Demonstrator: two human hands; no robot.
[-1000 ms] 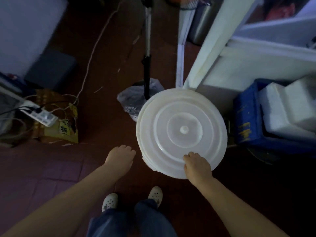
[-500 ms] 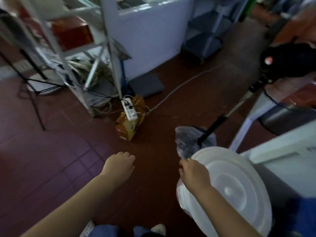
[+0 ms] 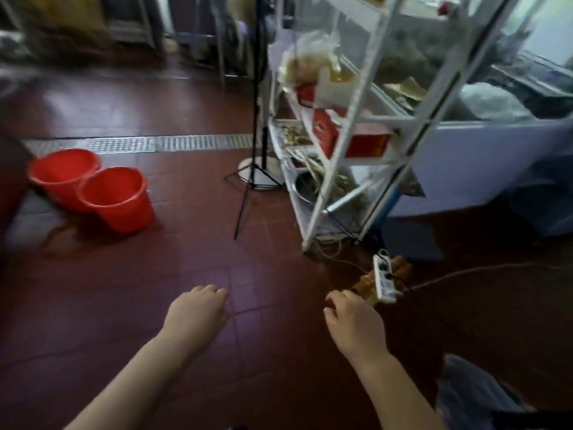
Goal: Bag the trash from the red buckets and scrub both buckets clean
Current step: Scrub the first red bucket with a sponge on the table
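Well beyond the left hand [image 3: 198, 315] and off to its left, two red buckets stand on the dark red tiled floor [image 3: 186, 249], the nearer bucket [image 3: 116, 198] touching the farther bucket [image 3: 63, 176] at the rim; both are upright with their mouths open, and a wet patch darkens the tiles at their base. Just past them a metal drain grate [image 3: 139, 144] runs across the floor. The left hand hangs over bare tiles with its fingers curled loosely under, holding nothing. The right hand [image 3: 356, 327] is beside it, apart from it, also loosely curled and empty as far as can be seen. Just ahead of the right hand's knuckles a white power strip [image 3: 384, 279] lies on a small brown box. Farther ahead of that hand rises a white metal shelf rack [image 3: 350, 125] stacked with red boxes, and a thin black tripod stand [image 3: 257, 169] is planted between the rack and the buckets.
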